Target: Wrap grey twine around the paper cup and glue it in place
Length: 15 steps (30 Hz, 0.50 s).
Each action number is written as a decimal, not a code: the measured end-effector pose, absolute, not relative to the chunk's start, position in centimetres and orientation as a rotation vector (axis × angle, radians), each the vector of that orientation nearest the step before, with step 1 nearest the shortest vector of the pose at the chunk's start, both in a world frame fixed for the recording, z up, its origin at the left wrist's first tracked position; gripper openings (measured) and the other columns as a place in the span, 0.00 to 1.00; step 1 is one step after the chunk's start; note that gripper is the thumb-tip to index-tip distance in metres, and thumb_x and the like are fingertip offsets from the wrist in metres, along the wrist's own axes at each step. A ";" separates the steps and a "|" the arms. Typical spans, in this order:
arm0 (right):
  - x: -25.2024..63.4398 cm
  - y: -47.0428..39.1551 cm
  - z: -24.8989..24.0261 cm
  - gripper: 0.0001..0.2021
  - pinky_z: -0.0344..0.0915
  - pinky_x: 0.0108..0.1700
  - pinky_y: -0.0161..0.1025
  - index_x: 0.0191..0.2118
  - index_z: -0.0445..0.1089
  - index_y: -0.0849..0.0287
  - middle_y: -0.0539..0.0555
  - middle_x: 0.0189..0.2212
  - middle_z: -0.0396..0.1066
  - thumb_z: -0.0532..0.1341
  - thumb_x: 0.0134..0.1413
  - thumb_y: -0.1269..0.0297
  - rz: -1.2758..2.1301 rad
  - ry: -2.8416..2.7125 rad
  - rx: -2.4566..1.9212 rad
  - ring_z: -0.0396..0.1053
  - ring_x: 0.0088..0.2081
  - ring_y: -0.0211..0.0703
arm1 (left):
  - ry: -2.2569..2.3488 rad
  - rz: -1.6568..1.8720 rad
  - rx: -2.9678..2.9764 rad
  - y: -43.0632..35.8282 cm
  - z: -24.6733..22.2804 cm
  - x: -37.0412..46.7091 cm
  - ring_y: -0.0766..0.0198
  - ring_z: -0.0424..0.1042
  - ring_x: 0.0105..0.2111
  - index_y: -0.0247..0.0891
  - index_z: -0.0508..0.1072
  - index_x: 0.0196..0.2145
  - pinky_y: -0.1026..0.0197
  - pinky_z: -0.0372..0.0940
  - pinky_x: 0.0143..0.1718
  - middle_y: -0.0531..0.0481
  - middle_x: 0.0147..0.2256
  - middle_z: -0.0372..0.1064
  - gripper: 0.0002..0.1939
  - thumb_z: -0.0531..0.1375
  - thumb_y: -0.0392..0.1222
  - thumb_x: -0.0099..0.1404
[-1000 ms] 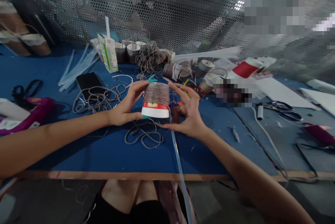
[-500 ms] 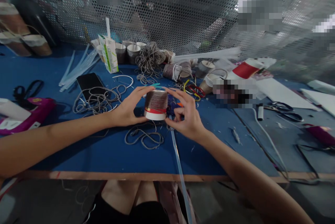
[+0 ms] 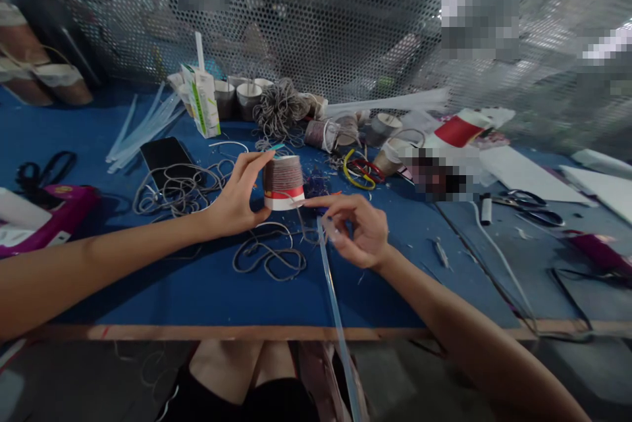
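Observation:
An upside-down paper cup (image 3: 283, 175) with a red and white band is wrapped in rows of grey-brown cord. My left hand (image 3: 237, 197) grips it from the left, fingers near the top and thumb at the lower rim. My right hand (image 3: 358, 228) is beside the cup's lower right edge. Its index finger stretches to the band, touching or almost touching it, while the thumb is apart and slightly blurred. From the cup a loose end of cord hangs to a cord loop (image 3: 269, 261) on the blue table (image 3: 197, 300). Behind my right fingers, a glue gun is partly hidden, with a clear glue stick (image 3: 332, 290) sticking out towards me.
A phone (image 3: 165, 157) lies under tangled cord at left, near glue sticks (image 3: 143, 135) and a drink carton (image 3: 201, 103). Wrapped cups and a cord bundle (image 3: 280, 109) line the back. Yellow-handled pliers (image 3: 356, 175) and scissors (image 3: 530, 201) lie to the right.
My right hand has let go of the cup's right side and moved down and slightly right. The cup, still in my left hand, has shifted a little up and left.

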State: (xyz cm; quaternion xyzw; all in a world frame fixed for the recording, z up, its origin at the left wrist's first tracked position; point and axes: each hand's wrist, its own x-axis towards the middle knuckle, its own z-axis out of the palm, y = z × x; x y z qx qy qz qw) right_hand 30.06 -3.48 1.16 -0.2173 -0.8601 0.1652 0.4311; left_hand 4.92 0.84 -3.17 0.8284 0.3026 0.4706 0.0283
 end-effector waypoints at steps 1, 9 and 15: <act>30.2 -3.2 1.2 0.08 0.61 0.20 0.32 0.44 0.60 0.54 0.56 0.45 0.74 0.58 0.61 0.61 0.417 -2.086 -0.572 0.59 0.20 0.29 | 0.959 1.451 2.554 0.8 -3.2 5.0 0.50 0.63 0.57 0.41 0.49 0.67 0.45 0.70 0.56 0.39 0.56 0.58 0.45 0.63 0.35 0.56; 31.6 -0.9 1.9 0.30 0.65 0.55 0.62 0.56 0.51 0.61 0.69 0.53 0.56 0.64 0.50 0.61 -0.057 -2.414 -1.092 0.57 0.60 0.65 | 1.100 1.277 2.571 0.8 -2.9 5.2 0.46 0.60 0.58 0.44 0.49 0.66 0.36 0.63 0.60 0.40 0.56 0.55 0.46 0.62 0.32 0.53; 33.7 -1.1 3.5 0.36 0.57 0.61 0.67 0.57 0.52 0.60 0.70 0.57 0.53 0.66 0.47 0.51 -0.065 -2.478 -1.302 0.55 0.62 0.69 | 1.023 1.359 2.595 1.1 -3.1 5.2 0.46 0.63 0.55 0.41 0.48 0.67 0.38 0.68 0.55 0.38 0.52 0.56 0.46 0.64 0.41 0.55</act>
